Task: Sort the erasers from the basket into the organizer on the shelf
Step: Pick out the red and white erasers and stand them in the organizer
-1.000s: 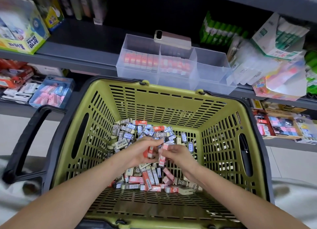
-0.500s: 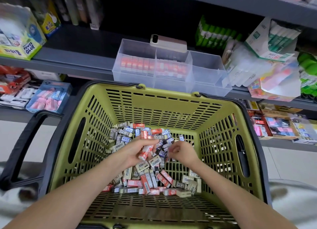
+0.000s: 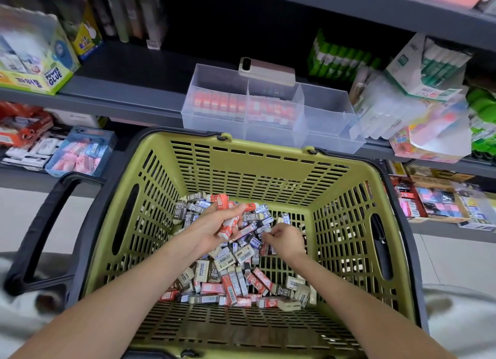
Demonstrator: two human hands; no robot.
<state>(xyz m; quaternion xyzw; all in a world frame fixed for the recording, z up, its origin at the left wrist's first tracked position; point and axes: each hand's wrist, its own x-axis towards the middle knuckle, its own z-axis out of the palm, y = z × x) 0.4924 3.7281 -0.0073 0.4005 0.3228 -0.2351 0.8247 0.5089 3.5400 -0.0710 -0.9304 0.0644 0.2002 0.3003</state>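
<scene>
The left hand [image 3: 214, 228] lies palm up and grips a few red erasers [image 3: 227, 225], with the thumb on top. The right hand [image 3: 285, 241] is just beside it, fingers bent down into the pile of erasers [image 3: 230, 275]. I cannot tell if it holds one. Both arms reach down into the green basket [image 3: 241, 174], where the pile lies on the floor. Behind the basket, a clear organizer [image 3: 326, 117] sits on the gray shelf [image 3: 120, 101]. Its left and middle parts hold rows of red things. The basket rim hides part of its bottom edge. A phone [image 3: 265, 70] rests on its back wall. The boxes at the sides look blurry.
</scene>
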